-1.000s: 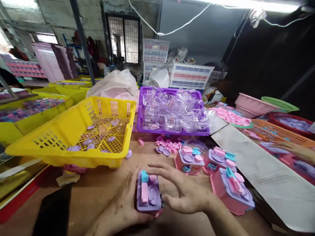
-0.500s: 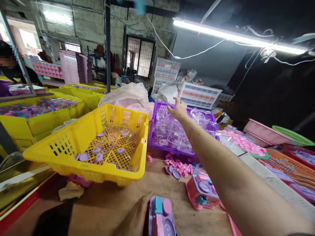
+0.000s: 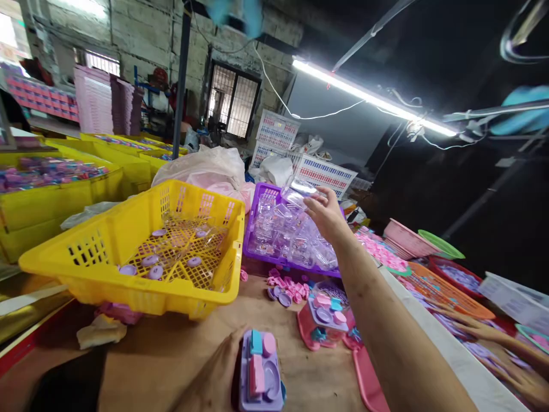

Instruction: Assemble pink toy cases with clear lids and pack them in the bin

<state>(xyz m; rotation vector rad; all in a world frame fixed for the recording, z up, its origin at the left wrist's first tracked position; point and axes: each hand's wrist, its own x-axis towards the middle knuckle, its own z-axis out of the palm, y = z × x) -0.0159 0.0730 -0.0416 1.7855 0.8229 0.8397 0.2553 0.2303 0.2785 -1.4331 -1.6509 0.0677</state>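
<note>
My right hand [image 3: 326,214] is raised over the far side of the purple basket [image 3: 295,268], its fingers pinching a clear plastic box [image 3: 298,190]. More clear plastic pieces fill that basket. At the front edge, my left hand [image 3: 221,366] lies along the left side of a small toy kitchen [image 3: 262,372] and grips it; most of its fingers are hidden. This toy has a purple top with a round basin, and pink and blue parts. Another toy kitchen [image 3: 322,320] with a pink base stands to its right.
A yellow basket [image 3: 210,294] at left holds purple discs and clear pieces. Loose pink parts [image 3: 291,288] lie before the purple basket. A pink tray [image 3: 369,377] sits at right. Another person's hands [image 3: 476,329] are among purple parts beyond the white ledge [image 3: 412,320].
My right hand has closed on a clear plastic box and lifted it from the purple basket. My left hand stays at the toy kitchen. The view has turned right, showing another person's hands.
</note>
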